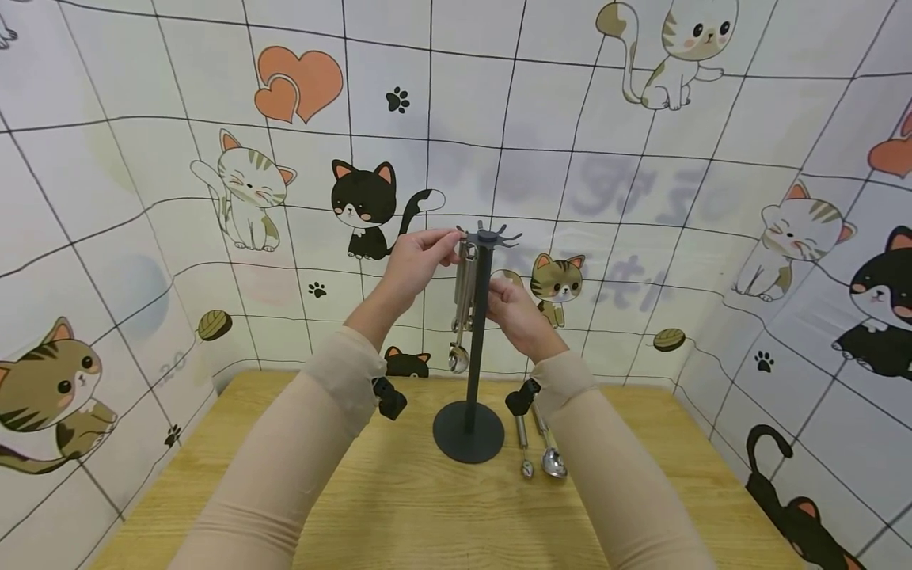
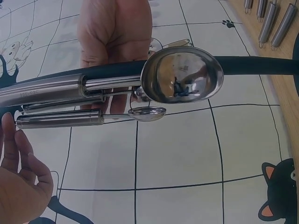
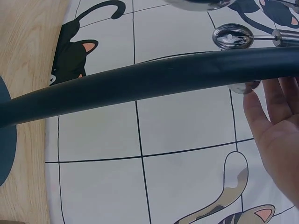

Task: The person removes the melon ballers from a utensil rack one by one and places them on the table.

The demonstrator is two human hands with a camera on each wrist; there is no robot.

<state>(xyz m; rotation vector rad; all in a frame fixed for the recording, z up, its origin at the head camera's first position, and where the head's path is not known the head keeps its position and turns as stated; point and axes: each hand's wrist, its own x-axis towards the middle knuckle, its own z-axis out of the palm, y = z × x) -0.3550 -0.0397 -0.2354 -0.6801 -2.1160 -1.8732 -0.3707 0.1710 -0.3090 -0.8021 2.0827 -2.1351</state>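
Several metal measuring spoons [image 1: 463, 289] hang by their handles from a hook of the dark stand [image 1: 477, 340]. At the hook, my left hand [image 1: 423, 263] pinches the handle end of a small measuring spoon [image 2: 60, 119] between its fingertips. Beside it hangs a larger spoon, its oval bowl [image 2: 182, 74] facing the left wrist camera. My right hand [image 1: 523, 321] reaches behind the pole from the right; its fairly straight fingers [image 3: 253, 109] come up by a spoon bowl [image 3: 245, 87]. The pole and spoons partly hide those fingertips.
The stand's round base [image 1: 456, 435] rests on the wooden table [image 1: 399, 507]. Right of it lie a small spoon [image 1: 526, 469] and a larger spoon [image 1: 553, 463], partly under my right sleeve. More hooks [image 1: 509, 237] spread from the stand's top. A cat-print sheet [image 1: 463, 103] hangs behind.
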